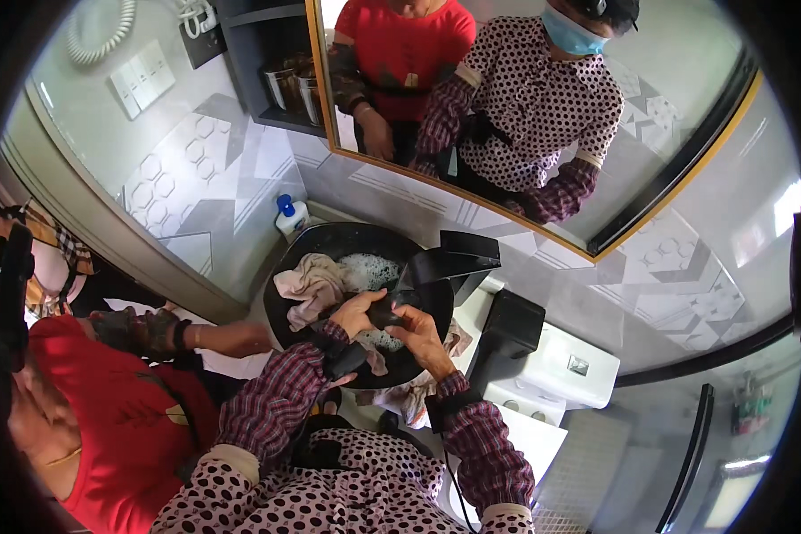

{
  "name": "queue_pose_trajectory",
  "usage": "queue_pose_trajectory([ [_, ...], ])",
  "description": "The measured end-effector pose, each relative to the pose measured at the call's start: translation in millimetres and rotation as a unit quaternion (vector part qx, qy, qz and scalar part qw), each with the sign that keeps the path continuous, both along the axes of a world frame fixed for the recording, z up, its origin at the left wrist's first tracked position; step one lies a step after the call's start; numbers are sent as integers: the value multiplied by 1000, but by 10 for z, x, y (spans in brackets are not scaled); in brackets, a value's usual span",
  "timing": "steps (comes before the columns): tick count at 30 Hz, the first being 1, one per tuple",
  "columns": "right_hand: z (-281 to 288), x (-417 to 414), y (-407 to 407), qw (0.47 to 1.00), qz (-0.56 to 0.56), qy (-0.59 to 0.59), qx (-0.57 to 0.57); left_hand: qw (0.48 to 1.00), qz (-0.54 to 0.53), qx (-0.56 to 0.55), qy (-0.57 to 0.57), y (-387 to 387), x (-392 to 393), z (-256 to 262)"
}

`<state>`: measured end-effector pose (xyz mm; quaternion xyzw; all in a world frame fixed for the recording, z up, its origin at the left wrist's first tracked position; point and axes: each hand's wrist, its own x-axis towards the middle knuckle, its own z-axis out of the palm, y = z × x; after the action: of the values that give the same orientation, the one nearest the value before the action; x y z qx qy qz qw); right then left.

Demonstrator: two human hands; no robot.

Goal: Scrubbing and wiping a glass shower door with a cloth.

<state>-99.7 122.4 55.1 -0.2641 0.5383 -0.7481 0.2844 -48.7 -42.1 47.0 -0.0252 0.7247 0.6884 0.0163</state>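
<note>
Both of my hands are over a black basin (337, 238). My left hand (354, 315) and my right hand (419, 332) hold a small dark object (386, 312) between them, with the thumbs along its upper side. Fingers and shadow hide what it is. A crumpled beige cloth (312, 280) lies in the basin's left part, beside white suds (370, 270). Below my hands, more foam and a piece of pale cloth (375, 357) show. A broad black faucet (464, 257) reaches over the basin from the right, close above my hands.
A white bottle with a blue pump (292, 217) stands behind the basin. Right of it are a black container (515, 322) and a white toilet (574, 367). Patterned cloth (410, 400) hangs near the basin's front. A person in red (127, 414) stands close at my left, below a mirror (467, 100).
</note>
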Motion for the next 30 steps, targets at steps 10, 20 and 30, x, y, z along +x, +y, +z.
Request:
queue_pose_trajectory([
  [10,-136,-254,-31,984,-84,-148,45,995,-52,-57,-71,75,-9,406],
  [20,-381,-257,-314,979,-25,-197,-56,973,-206,-89,43,-325,-126,-532],
  [30,130,-440,-353,969,204,-137,19,948,-227,-208,79,-258,-65,-17],
])
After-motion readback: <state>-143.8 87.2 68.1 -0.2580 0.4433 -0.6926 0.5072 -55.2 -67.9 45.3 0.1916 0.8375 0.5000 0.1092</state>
